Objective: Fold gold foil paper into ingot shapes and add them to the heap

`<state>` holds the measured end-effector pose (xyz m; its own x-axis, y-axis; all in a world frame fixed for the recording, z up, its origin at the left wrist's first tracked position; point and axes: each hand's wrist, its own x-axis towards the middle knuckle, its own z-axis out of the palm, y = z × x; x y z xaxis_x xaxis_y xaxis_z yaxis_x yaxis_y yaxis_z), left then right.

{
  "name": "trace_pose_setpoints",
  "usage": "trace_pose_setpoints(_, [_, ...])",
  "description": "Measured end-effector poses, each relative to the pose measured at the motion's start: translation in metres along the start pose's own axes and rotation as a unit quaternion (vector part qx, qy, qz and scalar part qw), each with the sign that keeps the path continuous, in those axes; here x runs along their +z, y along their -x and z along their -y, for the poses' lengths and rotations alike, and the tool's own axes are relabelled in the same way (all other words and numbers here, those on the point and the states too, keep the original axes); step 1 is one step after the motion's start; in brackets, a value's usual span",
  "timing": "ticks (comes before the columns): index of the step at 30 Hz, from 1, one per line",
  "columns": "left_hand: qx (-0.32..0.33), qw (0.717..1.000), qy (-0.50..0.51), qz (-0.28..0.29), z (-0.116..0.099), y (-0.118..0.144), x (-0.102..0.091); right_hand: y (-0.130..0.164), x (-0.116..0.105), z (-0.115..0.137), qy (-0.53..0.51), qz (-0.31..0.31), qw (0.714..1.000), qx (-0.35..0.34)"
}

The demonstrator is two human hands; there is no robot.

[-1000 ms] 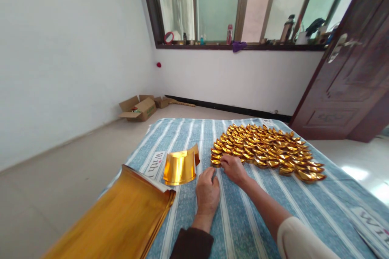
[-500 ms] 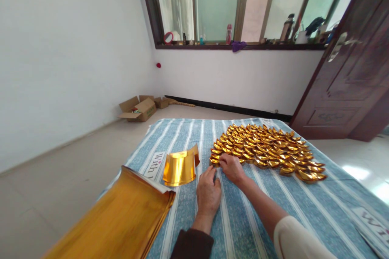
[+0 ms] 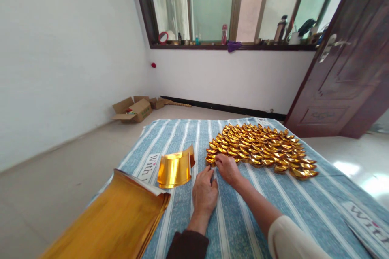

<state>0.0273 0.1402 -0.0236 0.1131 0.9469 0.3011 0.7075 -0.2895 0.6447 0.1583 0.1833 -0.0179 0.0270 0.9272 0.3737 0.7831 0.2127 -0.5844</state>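
A blue striped cloth (image 3: 261, 206) covers the surface before me. On it lie several folded gold paper ingots (image 3: 261, 147) in close rows. My right hand (image 3: 227, 169) rests at the near left corner of those rows, its fingers on the nearest ingot (image 3: 210, 161). My left hand (image 3: 204, 192) lies flat on the cloth just beside it, fingers pointing toward the same ingot. A small curled stack of gold sheets (image 3: 174, 168) stands to the left of my hands.
A large stack of gold foil paper (image 3: 112, 222) lies at the near left, hanging over the cloth's edge. Open cardboard boxes (image 3: 133, 109) sit on the floor by the far wall. A dark wooden door (image 3: 343, 77) stands open at right, under a cluttered windowsill (image 3: 231, 44).
Both hands stay at the corner of the ingot rows with only slight finger movement. The view has shifted a little to the right.
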Motion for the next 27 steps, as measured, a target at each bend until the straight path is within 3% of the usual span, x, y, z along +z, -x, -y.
trace_pose_setpoints(14, [0.018,1.000,-0.006,0.012,0.002,-0.003,0.000,0.037,0.005,0.010,0.031,-0.022,0.999,-0.023])
trace_pose_setpoints(20, [0.032,0.999,-0.032,0.009,0.004,-0.004,0.002,0.065,-0.017,0.004,0.079,0.010,0.996,-0.040])
trace_pose_setpoints(27, [0.020,0.999,-0.035,0.010,0.002,-0.007,0.002,0.114,-0.057,-0.021,0.150,0.020,0.988,-0.032])
